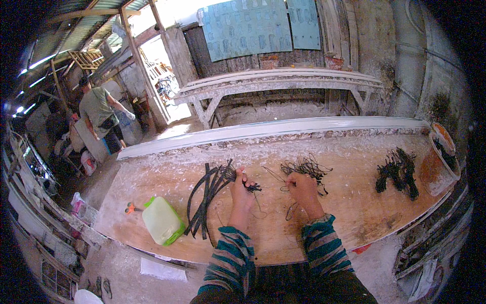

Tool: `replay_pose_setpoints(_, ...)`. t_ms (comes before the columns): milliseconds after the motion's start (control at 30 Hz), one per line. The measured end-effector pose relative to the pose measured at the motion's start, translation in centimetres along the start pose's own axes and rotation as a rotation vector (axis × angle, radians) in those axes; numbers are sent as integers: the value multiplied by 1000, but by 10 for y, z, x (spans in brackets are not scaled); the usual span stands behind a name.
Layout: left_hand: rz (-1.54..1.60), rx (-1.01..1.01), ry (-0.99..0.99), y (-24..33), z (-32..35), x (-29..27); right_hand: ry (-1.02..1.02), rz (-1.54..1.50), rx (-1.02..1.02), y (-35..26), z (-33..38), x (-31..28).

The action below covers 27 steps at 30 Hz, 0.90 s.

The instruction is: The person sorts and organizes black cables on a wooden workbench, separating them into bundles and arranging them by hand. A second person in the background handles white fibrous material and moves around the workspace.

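Observation:
My left hand (pixel 241 191) pinches a small bunch of dark wire (pixel 252 188) on the plaster-crusted wooden table (pixel 167 172). Just to its left lies a bundle of long black strips (pixel 205 197), curved and tied together at the top. My right hand (pixel 302 186) grips thin wire strands that run up into a loose tangle of black wire (pixel 304 166). Thin wire loops trail on the board between and below both hands. My sleeves are striped teal and dark.
A pale green plastic jerrycan (pixel 162 221) lies on its side at the table's left, with orange-handled pliers (pixel 132 207) beside it. A pile of black tied pieces (pixel 399 172) sits at the right near a rusty bucket (pixel 440 162). A person (pixel 98 112) stands far left; a long white moulding (pixel 273 129) lies behind.

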<state>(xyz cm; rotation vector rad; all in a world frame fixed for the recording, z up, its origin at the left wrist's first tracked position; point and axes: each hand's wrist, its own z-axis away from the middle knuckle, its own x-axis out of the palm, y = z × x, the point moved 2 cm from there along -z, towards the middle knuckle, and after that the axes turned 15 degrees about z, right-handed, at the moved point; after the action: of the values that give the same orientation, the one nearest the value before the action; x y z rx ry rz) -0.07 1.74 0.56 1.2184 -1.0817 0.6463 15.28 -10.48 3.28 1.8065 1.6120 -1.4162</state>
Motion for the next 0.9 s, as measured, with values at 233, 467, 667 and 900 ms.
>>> replay_pose_setpoints(233,-133,-129,-46,-11,3,1,-13,-531,68,-5,-4,18)
replay_pose_setpoints(467,-210,-216,-126,-28,14,7,-112,-630,-77,-27,7,10)
replay_pose_setpoints(667,-168,-279,-46,-31,7,-5,-122,-549,-100,-33,9,8)
replay_pose_setpoints(900,19,-292,-106,-27,14,10,-64,-408,-217,-22,5,15)
